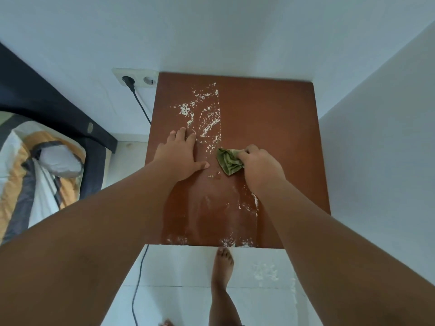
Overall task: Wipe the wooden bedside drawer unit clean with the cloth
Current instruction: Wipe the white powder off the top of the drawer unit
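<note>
**Right hand on cloth, left hand flat on drawer unit top**

Right hand (260, 167): fingers (246, 154) clenched on one green cloth (229, 162), bunched and pressed onto the wood near the middle of the top. The cloth's free end sticks out left of the fist; its long axis is hard to judge, crumpled as it is.

Left hand (180, 155): fingers (181, 134) released, spread, palm flat on the wood just left of the cloth, not touching it.

One wooden bedside drawer unit (270, 118), seen from above, only the top visible. Long axis runs away from the person, far edge against the wall (211, 31).

White powder (207, 118) in streaks: a patch beyond the left hand, more along the near edge.

One wall socket (138, 78), two outlets, one black plug in. One cable (138, 278) drops to the floor (183, 267). Two bare feet, one (222, 262) clear, the other cut off at the frame's bottom. Bed (35, 161) at left.
</note>
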